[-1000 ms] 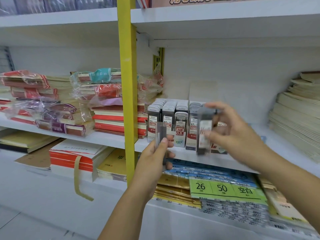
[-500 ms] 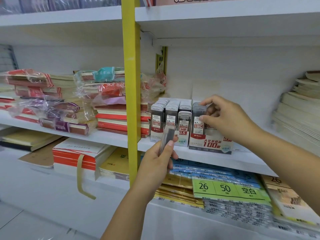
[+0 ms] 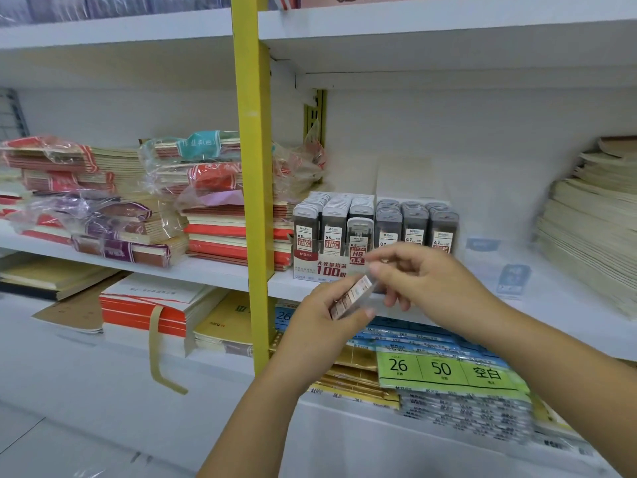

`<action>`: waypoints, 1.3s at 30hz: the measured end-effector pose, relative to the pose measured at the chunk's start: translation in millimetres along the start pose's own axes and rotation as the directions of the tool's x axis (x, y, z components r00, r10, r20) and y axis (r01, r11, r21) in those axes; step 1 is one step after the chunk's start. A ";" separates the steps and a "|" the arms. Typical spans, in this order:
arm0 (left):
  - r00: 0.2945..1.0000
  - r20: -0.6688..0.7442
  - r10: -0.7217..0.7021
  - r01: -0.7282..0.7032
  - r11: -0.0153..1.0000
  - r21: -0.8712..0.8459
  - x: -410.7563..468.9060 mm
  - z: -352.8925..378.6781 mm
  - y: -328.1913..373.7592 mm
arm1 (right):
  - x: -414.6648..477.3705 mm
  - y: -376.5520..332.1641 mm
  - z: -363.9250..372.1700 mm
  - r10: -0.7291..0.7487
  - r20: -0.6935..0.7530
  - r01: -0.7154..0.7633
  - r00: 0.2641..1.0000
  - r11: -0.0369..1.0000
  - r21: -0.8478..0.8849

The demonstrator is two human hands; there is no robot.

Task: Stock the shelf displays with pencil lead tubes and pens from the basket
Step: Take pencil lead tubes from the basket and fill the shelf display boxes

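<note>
So both hands are up in front of the white middle shelf (image 3: 206, 272), at its front edge, just right of the yellow metal upright post (image 3: 253, 201).

The left hand (image 3: 324, 326) holds a small clear plastic pencil lead tube (image 3: 351, 298) with a red-and-white label. Its fingers are curled round the lower half and the thumb (image 3: 366, 313) presses on the near side. The tube is tilted, top end leaning right and up, and it's a bit blurry.

The right hand (image 3: 431, 281) is touching that top end. Its index finger and thumb (image 3: 375, 269) look closed on the clear tip in a pinch, and the other 3 fingers are curled loosely underneath. So the tube sits between the 2 hands, bottom in the left palm and top in the right fingertips.

It's in the air, in front of the white cardboard display box (image 3: 319, 269) with the red "100" print, not in it. That box stands at the shelf's front edge with 3 rows of upright 0.5 tubes. Right beside it is a block of grey-capped 0.7 tubes (image 3: 415, 224), also 3 rows.

Plastic-wrapped stacks of red and purple notebooks (image 3: 103, 219) are on the shelf left of the post, and a tall pile of cream paper pads (image 3: 586, 236) is at its right end. A green-labelled pack (image 3: 444, 370) marked 26 and 50 lies on the shelf below.
</note>
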State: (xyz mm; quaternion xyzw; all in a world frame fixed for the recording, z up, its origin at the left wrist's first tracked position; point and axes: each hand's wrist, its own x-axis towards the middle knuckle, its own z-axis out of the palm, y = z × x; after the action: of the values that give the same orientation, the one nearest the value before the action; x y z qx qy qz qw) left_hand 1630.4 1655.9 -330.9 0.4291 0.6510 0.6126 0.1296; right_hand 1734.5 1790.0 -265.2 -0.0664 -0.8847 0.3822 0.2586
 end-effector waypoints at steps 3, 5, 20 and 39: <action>1.000 0.009 -0.030 0.030 0.998 -0.050 -2.1 -3.3 -4.5 | -4.6 8.0 -0.3 0.065 -0.074 -0.057 0.995 0.993 0.103; 0.998 -0.021 -0.060 0.057 0.991 -0.125 -1.7 -8.1 -6.9 | -9.2 14.5 -3.8 0.090 -0.116 -0.070 0.989 0.984 0.166; 1.000 -0.032 0.000 -0.007 0.979 -0.202 8.3 -4.5 -2.1 | -15.5 6.9 -3.8 -0.065 0.036 0.072 0.997 0.969 -0.236; 0.924 -0.097 0.371 -0.192 0.665 0.722 23.5 6.6 -34.4 | 41.5 0.2 -42.7 -0.146 -0.232 0.076 0.962 0.955 -0.287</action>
State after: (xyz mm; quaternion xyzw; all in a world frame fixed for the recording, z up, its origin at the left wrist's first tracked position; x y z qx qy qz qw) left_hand 1607.2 1681.3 -355.3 0.4659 0.7695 0.3787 -0.2177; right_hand 1720.6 1830.6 -223.9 -0.0994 -0.8916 0.2289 0.3779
